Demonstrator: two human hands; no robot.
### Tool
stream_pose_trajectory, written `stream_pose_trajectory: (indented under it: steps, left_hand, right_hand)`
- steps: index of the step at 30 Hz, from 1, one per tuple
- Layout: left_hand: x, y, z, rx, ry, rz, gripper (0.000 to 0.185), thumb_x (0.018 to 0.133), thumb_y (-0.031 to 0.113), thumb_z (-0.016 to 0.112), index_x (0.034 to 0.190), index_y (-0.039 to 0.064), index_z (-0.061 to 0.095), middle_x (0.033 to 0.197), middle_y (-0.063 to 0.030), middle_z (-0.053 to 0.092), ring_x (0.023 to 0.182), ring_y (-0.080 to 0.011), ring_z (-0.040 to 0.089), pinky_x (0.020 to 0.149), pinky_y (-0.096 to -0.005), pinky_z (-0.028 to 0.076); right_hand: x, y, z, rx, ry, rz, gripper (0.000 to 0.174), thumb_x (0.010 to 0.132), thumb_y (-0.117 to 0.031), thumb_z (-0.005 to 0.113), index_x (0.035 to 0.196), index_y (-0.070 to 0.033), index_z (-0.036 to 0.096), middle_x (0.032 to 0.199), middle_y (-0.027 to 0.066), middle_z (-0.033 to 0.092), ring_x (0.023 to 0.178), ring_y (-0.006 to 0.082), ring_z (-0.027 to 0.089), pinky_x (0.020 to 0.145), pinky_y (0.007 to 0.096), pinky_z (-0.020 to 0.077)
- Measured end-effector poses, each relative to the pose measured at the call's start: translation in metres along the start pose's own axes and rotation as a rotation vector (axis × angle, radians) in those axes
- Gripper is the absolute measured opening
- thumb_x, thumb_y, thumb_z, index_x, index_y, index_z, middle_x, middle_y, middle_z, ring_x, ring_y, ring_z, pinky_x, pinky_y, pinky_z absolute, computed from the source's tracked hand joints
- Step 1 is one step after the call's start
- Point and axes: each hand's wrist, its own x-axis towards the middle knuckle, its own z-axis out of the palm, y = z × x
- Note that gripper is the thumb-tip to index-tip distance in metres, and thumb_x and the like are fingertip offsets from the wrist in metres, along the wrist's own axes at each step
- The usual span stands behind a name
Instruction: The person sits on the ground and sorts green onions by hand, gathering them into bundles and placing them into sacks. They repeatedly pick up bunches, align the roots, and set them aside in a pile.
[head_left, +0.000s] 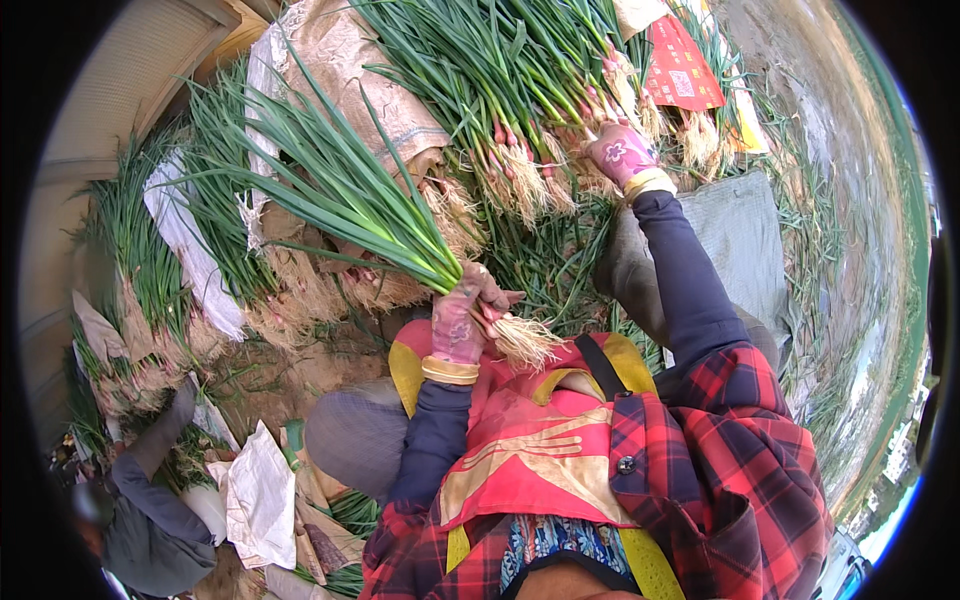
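Note:
My left hand (463, 307), in a pink patterned glove, is closed around a bunch of green onions (360, 214) just above the pale roots. The leaves of that bunch fan out to the upper left. My right hand (621, 154), gloved alike, reaches to the roots and reddish bulbs at the right side of a large pile of green onions (480, 67). Its fingertips touch the stems there; whether they grip any cannot be told. A pinkish woven sack (375, 97) lies between the pile and the held bunch.
More green onions (225, 217) lie in rows at the left, with white cloth strips (191, 240) across them. A red printed sheet (679, 64) covers some at the upper right. Beside my knee is a grey woven sheet (739, 232). Another person (161, 517) works at lower left near a white bag (259, 499).

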Motion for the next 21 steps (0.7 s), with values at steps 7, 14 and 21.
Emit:
stream_pose_trajectory:
  steps: [7,14,21]
  left_hand:
    - [-0.001,-0.006,0.006,0.100,0.071,-0.011,0.022,0.083,0.022,0.055,0.084,0.000,0.052,0.088,-0.0175,0.058,0.082,-0.0305,0.060,0.056,-0.0366,0.054]
    - [0.005,0.002,0.001,0.364,0.205,-0.207,0.047,0.086,0.021,0.052,0.127,0.008,0.035,0.123,-0.0095,0.045,0.103,-0.0226,0.050,0.068,-0.0359,0.052]
    - [0.005,0.004,0.011,0.362,0.223,-0.234,0.028,0.081,0.011,0.056,0.105,0.000,0.050,0.068,-0.0071,0.056,0.044,-0.0131,0.051,0.036,-0.0202,0.042]
  right_hand:
    - [-0.049,-0.010,0.002,1.098,-0.377,0.047,0.015,0.074,-0.018,0.063,0.076,-0.003,0.061,0.060,0.0058,0.057,0.057,0.0151,0.055,0.044,0.0256,0.0378]
    - [-0.132,-0.057,0.015,0.408,-0.248,-0.328,0.022,0.073,-0.025,0.060,0.082,-0.005,0.061,0.065,0.0169,0.057,0.061,0.0315,0.057,0.056,0.0365,0.0446]
    - [-0.163,-0.055,0.001,0.583,-0.637,-0.324,0.022,0.074,-0.024,0.058,0.087,-0.006,0.063,0.069,0.0159,0.060,0.061,0.0273,0.058,0.059,0.0339,0.0459]
